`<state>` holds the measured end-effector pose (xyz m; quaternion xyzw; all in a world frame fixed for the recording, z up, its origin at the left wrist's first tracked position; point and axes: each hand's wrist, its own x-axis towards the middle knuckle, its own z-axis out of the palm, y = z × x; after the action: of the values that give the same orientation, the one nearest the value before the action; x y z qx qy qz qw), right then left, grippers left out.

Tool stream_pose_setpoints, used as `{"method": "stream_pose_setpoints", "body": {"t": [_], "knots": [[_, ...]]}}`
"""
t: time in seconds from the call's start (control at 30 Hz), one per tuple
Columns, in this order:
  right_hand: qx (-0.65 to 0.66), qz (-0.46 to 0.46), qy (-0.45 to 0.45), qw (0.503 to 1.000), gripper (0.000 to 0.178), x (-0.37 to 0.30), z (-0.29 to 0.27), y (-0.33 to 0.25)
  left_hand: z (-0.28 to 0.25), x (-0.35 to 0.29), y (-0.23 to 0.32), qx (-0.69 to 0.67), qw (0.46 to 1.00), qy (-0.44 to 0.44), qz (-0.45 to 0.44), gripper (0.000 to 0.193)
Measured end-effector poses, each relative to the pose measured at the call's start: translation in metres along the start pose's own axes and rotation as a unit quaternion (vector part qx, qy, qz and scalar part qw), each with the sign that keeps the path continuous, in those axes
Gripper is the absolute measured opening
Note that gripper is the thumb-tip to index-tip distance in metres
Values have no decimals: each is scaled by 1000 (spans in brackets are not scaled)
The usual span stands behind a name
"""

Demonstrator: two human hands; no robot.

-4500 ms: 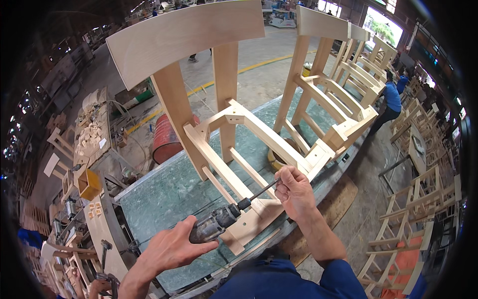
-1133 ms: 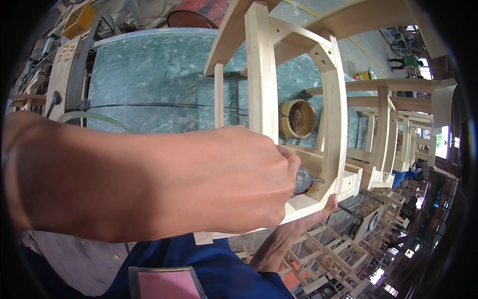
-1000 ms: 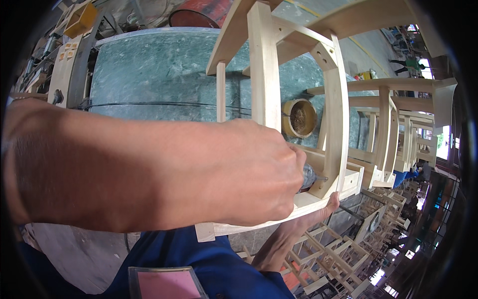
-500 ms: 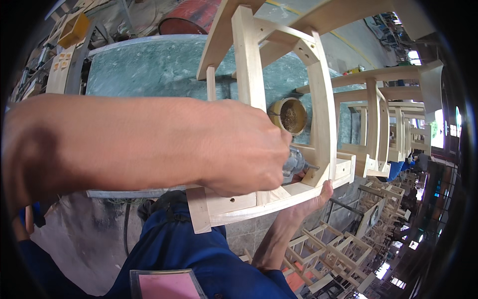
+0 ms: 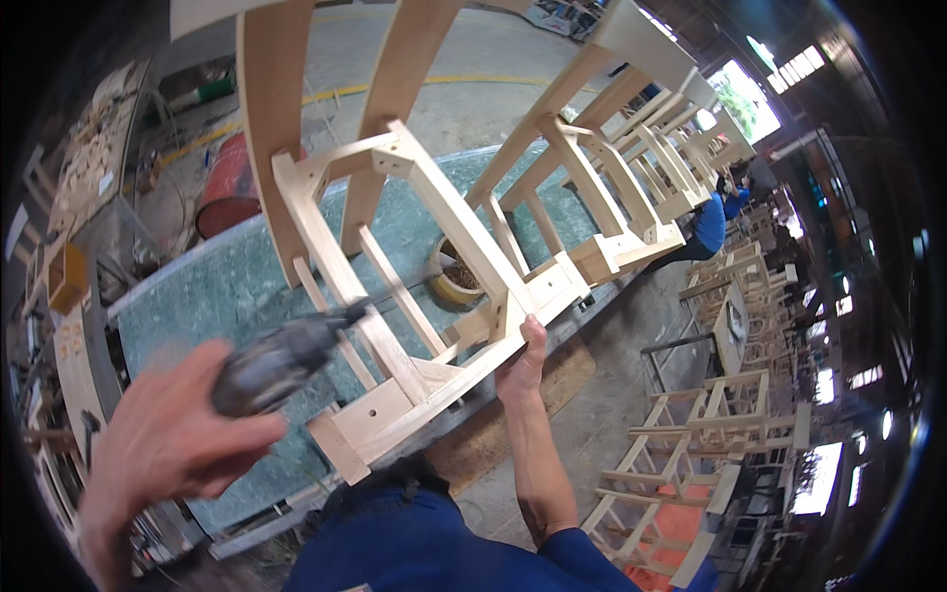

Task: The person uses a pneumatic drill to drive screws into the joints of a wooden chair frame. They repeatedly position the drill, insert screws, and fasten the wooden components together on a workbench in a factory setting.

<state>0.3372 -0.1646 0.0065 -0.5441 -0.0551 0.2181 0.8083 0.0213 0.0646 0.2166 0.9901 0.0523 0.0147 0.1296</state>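
Note:
A pale wooden chair frame [image 5: 444, 222], with corner blocks and long legs, lies on its side on the green-topped workbench [image 5: 187, 301]. My left hand [image 5: 187, 424], smeared by motion, grips a dark power screwdriver [image 5: 281, 360] at the left of the frame. The tool's tip points right, over the near rails, clear of the far corner. My right hand [image 5: 521, 365] holds the front rail by its right corner, thumb on top and fingers hidden beneath. Behind the rails stands a round yellowish tub [image 5: 459, 286] of small brown pieces, probably screws.
More chair frames [image 5: 602, 197] line the bench toward the right. A person in blue [image 5: 710, 222] works farther along. A red drum [image 5: 229, 187] lies beyond the bench, and a yellow bin [image 5: 67, 278] stands at left. Stacked frames [image 5: 651, 493] fill the lower right floor.
My left hand has pulled the screwdriver out of the frame's right corner and back to the left. My right hand stays on the rail. The view has turned and shifted.

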Motion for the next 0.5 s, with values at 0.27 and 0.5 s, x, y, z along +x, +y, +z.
{"method": "stream_pose_setpoints", "body": {"t": [0.27,0.5], "knots": [[16,-14,-9,1000,77,8,-1,19,180,-223,-27,-557,673,309,-376,54],[8,-5,11,1000,79,2,6,9,307,-196,9,-636,581,79,-502,41]]}}
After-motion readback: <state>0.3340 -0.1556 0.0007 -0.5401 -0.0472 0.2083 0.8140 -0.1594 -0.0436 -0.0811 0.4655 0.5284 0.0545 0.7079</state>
